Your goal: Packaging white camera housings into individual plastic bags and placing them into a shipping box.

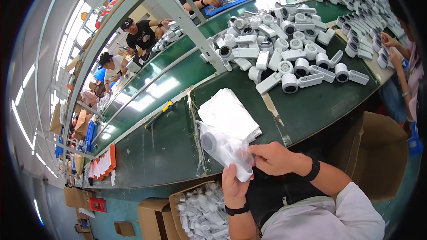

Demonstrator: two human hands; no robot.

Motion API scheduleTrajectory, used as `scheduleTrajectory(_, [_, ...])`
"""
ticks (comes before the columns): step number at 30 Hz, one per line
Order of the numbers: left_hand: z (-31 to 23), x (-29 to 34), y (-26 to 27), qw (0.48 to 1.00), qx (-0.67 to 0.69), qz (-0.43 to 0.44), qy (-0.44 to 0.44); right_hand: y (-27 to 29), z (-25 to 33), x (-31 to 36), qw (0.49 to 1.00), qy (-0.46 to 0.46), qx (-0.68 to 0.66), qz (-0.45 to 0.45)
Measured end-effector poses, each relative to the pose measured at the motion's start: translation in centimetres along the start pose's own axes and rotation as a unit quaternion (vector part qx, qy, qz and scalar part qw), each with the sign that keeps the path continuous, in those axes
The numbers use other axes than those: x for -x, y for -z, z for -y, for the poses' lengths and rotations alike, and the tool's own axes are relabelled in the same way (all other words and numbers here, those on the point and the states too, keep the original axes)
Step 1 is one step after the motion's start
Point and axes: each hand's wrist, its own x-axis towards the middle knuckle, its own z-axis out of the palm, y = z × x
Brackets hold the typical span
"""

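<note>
Over the near table edge, a small white hair dryer point(242, 171) with a round head and handle sits inside a clear plastic bag point(222, 144). My left hand point(235, 184) is closed around its handle end from below. My right hand point(275, 158) pinches the open side of the bag near that end; its fingertips are partly hidden by the plastic. Just beyond the bagged dryer lies a stack of flat white bags or sheets point(229, 113).
A large heap of unbagged white dryers point(284, 46) covers the far right of the green table point(155, 151). A yellow-handled tool point(167, 106) lies left. Below stands a carton of bagged dryers point(202, 211); an open cardboard box point(373, 151) is at right. Several co-workers surround the line.
</note>
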Motion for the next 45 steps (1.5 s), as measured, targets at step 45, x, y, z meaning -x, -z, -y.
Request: scheduleTrajectory(45, [-0.6,-1.0,-1.9,0.964,-0.07,-0.217,-0.134,-2.1,0.0,2.5,0.946,-0.115,-0.234,-0.191])
